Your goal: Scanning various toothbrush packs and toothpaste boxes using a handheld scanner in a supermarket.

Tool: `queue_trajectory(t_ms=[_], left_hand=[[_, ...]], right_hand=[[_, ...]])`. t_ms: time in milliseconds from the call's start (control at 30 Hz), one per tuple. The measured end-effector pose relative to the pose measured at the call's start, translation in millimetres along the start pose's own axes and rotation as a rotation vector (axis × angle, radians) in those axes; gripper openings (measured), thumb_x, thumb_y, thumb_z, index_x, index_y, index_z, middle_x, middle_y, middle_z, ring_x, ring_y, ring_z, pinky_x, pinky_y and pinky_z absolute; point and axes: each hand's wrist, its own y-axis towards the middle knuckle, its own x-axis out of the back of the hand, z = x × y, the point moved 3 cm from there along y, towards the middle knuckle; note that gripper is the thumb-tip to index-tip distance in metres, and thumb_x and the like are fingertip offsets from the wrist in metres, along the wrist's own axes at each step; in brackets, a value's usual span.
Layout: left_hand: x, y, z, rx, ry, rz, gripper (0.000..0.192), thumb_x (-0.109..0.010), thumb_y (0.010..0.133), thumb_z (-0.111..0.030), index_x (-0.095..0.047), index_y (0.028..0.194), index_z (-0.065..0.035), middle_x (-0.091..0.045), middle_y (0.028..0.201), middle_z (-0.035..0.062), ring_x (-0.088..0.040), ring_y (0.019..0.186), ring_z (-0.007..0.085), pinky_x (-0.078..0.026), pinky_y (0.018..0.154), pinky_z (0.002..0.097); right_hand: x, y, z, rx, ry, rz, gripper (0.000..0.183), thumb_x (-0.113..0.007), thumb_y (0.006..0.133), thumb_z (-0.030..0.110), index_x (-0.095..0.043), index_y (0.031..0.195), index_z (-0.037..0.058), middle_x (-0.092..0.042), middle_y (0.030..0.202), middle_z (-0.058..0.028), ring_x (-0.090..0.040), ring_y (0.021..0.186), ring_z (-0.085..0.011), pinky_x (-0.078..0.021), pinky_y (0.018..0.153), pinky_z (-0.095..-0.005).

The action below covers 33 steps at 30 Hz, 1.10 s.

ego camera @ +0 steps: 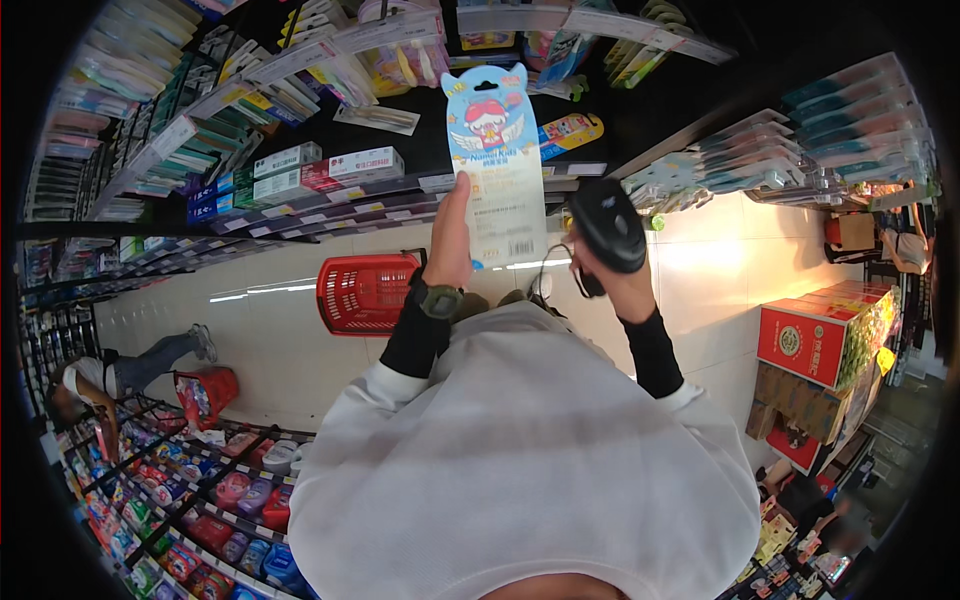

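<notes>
My left hand (452, 238) grips the lower left edge of a blue and white blister card (501, 180). The card is upright before me, with a cartoon figure at its top and a printed barcode low on its face. In my right hand (626, 289) is a black handheld barcode scanner (611, 225), held to the right of the card and apart from it. A dark cord loops at the scanner's left side. Whatever product the card carries is hidden from this side.
Toothpaste boxes (360, 166) and hanging toothbrush packs (337, 67) fill the shelves ahead. A red shopping basket (367, 295) rests on the floor at left. Another person (112, 375) stands farther left near a bottle shelf (247, 487). Stacked red cartons (806, 341) stand at right.
</notes>
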Motion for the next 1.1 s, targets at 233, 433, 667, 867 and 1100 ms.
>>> queue_trajectory(t_ms=[233,433,667,867,1100], left_hand=[[6,33,9,-0.056,-0.015,0.069,0.044,-0.045,0.095,-0.037,-0.05,0.117,-0.0001,-0.056,0.116,0.0073,-0.053,0.107,0.0147,-0.039,0.092,0.0284],[8,41,26,-0.049,0.063,0.047,0.044,-0.045,0.095,-0.037,-0.05,0.117,0.0,-0.055,0.118,0.0074,-0.052,0.107,0.0136,-0.038,0.092,0.0274],[12,43,35,-0.049,0.095,0.051,0.046,-0.045,0.095,-0.038,-0.049,0.119,0.001,-0.054,0.119,0.0078,-0.05,0.108,0.0131,-0.036,0.094,0.0269],[17,41,38,-0.05,0.157,0.042,0.044,-0.043,0.096,-0.037,-0.049,0.119,0.0003,-0.055,0.12,0.0083,-0.053,0.109,0.0162,-0.041,0.092,0.0299],[16,26,40,0.002,0.12,0.027,0.051,-0.035,0.097,-0.042,-0.047,0.122,0.0012,-0.054,0.12,0.0084,-0.052,0.108,0.0155,-0.036,0.095,0.0274]], right_hand=[[-7,-36,-30,-0.225,-0.019,0.026,0.018,-0.068,0.079,0.011,-0.063,0.093,0.0005,-0.066,0.079,-0.0031,-0.059,0.059,-0.009,-0.046,0.055,-0.0237],[-6,-47,-41,-0.265,-0.02,0.038,0.015,-0.066,0.08,0.01,-0.063,0.092,0.0005,-0.065,0.08,-0.0033,-0.059,0.06,-0.0096,-0.0454,0.054,-0.0231],[-10,-53,-41,-0.276,0.039,0.019,0.011,-0.065,0.08,0.007,-0.063,0.089,-0.0001,-0.063,0.074,-0.0031,-0.057,0.058,-0.0093,-0.0449,0.053,-0.0238],[-5,-53,-45,-0.426,-0.249,0.029,0.013,-0.067,0.079,0.009,-0.063,0.088,-0.0001,-0.063,0.071,-0.0037,-0.055,0.052,-0.0088,-0.044,0.05,-0.0237],[-9,-34,-48,-0.106,-0.289,-0.184,0.019,-0.072,0.076,0.014,-0.063,0.084,-0.0006,-0.064,0.071,-0.0039,-0.058,0.062,-0.011,-0.0468,0.061,-0.0273]])
